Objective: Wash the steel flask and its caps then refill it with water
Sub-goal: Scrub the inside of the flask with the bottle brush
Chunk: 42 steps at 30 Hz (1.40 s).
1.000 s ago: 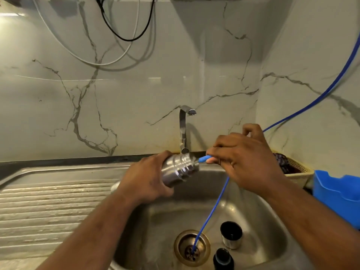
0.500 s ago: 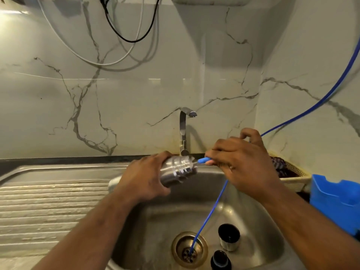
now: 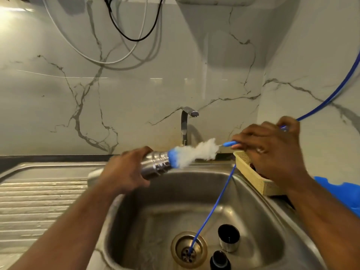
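Note:
My left hand [image 3: 124,170] grips the steel flask [image 3: 155,165], which lies nearly sideways over the sink with its mouth pointing right. A bottle brush [image 3: 196,152] with white and blue bristles is mostly out of the flask mouth. My right hand [image 3: 266,151] pinches the brush's blue handle [image 3: 229,143]. Two caps sit in the basin near the drain: a steel cup cap [image 3: 228,240] standing open side up and a black inner cap [image 3: 220,261] at the bottom edge.
The steel sink [image 3: 155,221] has a ribbed drainboard [image 3: 39,207] on the left and a tap [image 3: 186,125] behind. A thin blue hose [image 3: 212,209] runs into the drain [image 3: 189,249]. A beige basket [image 3: 253,176] and a blue container [image 3: 342,193] stand on the right.
My right hand has pulled the brush to the right, so its bristles have come out of the flask mouth. The left hand still holds the flask in about the same place.

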{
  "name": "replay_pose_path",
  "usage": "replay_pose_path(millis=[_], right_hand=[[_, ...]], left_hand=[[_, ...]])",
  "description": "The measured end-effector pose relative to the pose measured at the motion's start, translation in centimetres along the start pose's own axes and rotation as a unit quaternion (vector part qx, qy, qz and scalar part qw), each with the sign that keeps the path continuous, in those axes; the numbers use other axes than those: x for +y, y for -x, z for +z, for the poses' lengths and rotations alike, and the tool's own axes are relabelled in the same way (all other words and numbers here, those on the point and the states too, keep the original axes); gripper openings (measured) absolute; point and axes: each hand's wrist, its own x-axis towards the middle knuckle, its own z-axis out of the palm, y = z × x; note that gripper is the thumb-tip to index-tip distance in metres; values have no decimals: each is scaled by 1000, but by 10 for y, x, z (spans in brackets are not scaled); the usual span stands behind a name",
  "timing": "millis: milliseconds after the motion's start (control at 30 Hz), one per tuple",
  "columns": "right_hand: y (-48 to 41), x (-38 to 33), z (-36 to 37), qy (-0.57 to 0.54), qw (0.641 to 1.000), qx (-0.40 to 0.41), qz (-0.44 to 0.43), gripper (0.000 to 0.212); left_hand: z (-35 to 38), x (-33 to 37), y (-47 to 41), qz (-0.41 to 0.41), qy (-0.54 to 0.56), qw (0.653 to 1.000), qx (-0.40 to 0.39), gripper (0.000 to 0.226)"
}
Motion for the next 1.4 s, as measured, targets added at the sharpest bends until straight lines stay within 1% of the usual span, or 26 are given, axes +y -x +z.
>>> replay_pose_path(millis=[67,100,167,200,267,300,367,433,500,567,633,733,800,867,967,1033,1133,1200,1233,1333,1400], right_hand=[[-1,-4,-1,7,999,21,30,19],[-2,-17,1,-7,999,24,26,20],[-1,-44,11,-46,999,10,-24,22],[0,-53,15,-49,997,-5,-53,21],[0,-50,14,-34,996,-29,-74,16],[-1,-40,11,-26,997,-23,-64,19],[-1,-15,3,-3,1000,-6,-16,25],[-1,-8,-1,8,1000,-5,23,25],[-2,-23,5,-23,1000,-4,9,20],[1,-46,17,-57,998,-24,-32,18],[2,-56,23,-60,996,-47,-54,14],[0,-39,19,-38,997,-53,-44,17],[0,-18,12,-23,999,-47,4,19],[-1,-9,8,-17,998,-47,41,21],[2,-32,15,-18,997,-45,53,19],[4,-51,24,-44,997,-54,34,15],[7,-65,30,-61,995,-75,18,18],[5,-59,27,-47,996,-69,14,9],[4,-53,25,-37,997,-62,18,9],[2,-33,22,-16,997,-34,63,18],[4,-30,21,-8,997,-28,77,22]], left_hand=[[-5,4,0,12,1,1000,28,73],[-5,16,1,33,-9,999,23,73],[1,43,8,81,-27,996,-1,72],[4,51,9,89,-26,996,-12,72],[9,45,9,72,-17,997,-25,74],[8,34,7,49,-13,998,-23,74],[3,11,3,8,-9,1000,-12,73],[1,3,2,3,-1,1000,2,73],[2,17,3,42,-13,999,7,73],[7,39,7,91,-30,995,1,73],[13,52,10,111,-19,994,-2,74],[16,35,6,73,2,997,2,78],[14,17,3,31,10,999,4,77],[11,4,2,15,-3,1000,19,76],[10,12,3,39,-45,997,45,77],[11,31,4,72,-44,995,52,79],[18,49,8,115,-54,990,60,79],[19,43,8,97,-43,992,65,82],[17,36,8,80,-42,994,68,84],[9,16,4,36,-52,995,80,86],[10,12,4,45,-64,992,99,81]])
